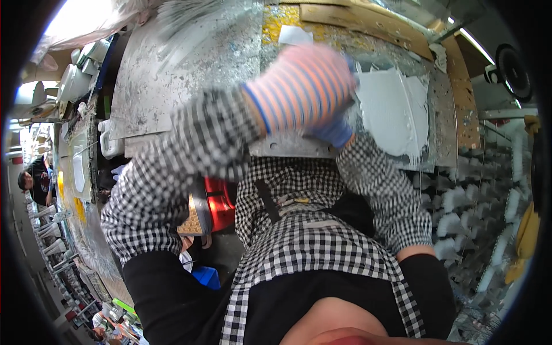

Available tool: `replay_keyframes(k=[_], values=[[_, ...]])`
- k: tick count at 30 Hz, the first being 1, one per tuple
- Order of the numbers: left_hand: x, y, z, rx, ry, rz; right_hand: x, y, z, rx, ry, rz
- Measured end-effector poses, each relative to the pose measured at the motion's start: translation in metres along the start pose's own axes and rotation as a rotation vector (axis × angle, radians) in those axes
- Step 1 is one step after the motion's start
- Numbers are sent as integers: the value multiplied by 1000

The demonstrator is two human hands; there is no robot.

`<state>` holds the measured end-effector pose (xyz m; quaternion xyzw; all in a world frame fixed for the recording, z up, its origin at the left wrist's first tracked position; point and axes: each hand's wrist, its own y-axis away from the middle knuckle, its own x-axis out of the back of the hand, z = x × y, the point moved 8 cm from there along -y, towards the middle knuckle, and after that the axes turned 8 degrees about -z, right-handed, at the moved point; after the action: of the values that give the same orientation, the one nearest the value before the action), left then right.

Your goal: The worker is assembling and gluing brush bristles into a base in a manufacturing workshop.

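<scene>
My left hand (305,86), in an orange glove with blue stripes, reaches across the worktable and is smeared by motion. Its fingers look curled, but what they may hold is hidden. Partly beneath it is my right hand (335,131), with only the blue part of its glove showing and its fingers covered. Just right of both hands, a thick layer of white paste (388,109) lies spread on the table, its edges uneven. A small white sheet (295,35) lies beyond my left hand. The grey metal edge (293,146) of the table runs below the hands.
A stained grey board (184,80) covers the table's left part. Wooden strips (368,29) line the far side. Racks with pale, bristly pieces (466,224) stand right, below a black fan (513,72). A red stool (219,204) is lower left; another person (39,181) is far left.
</scene>
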<state>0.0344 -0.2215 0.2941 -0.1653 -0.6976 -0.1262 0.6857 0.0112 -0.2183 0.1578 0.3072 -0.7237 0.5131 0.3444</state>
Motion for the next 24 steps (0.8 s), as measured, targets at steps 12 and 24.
replay_keyframes(k=[12,24], values=[[37,-5,25,-130,124,90,24,10,16,-160,-590,212],[60,-167,127,-427,75,74,162,125,147,-559,-196,242]])
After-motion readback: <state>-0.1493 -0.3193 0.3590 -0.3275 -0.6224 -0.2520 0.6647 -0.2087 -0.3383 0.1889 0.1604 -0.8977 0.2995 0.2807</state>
